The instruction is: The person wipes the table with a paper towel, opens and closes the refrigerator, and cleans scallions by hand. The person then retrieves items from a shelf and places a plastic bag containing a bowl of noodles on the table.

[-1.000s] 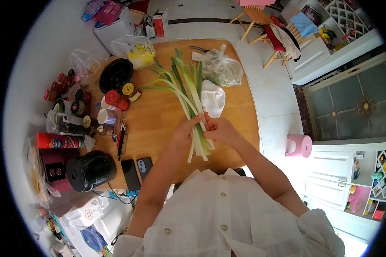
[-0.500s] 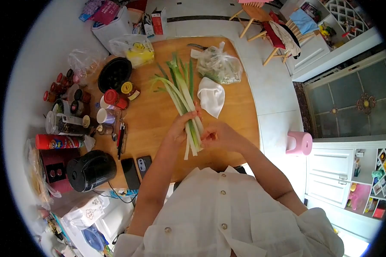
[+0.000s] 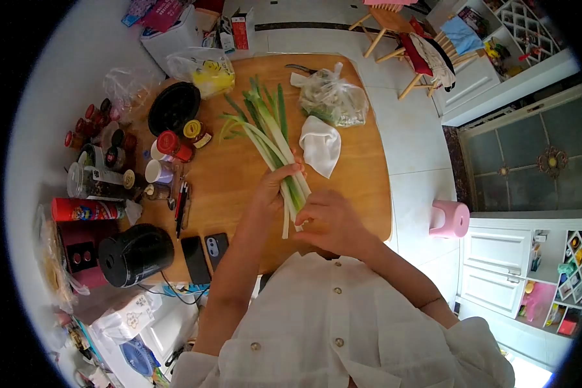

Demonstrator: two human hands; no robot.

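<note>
"Where were the green onions (image 3: 280, 143)?"
"Frame centre; the left hand (image 3: 272, 187) gripped them midway, probably to steady their lower ends."
"And the right hand (image 3: 334, 223)?"
"Half-curled there, its hold unclear."

the green onions (image 3: 270, 139) are one loose bunch, long and thin, with white stalks and green leaves. the leaves spread apart at the far end, and some bend to the left side. the bunch is held slantwise in the left hand (image 3: 281, 181), over the wooden table (image 3: 226, 178), white ends nearest to the person.
</note>
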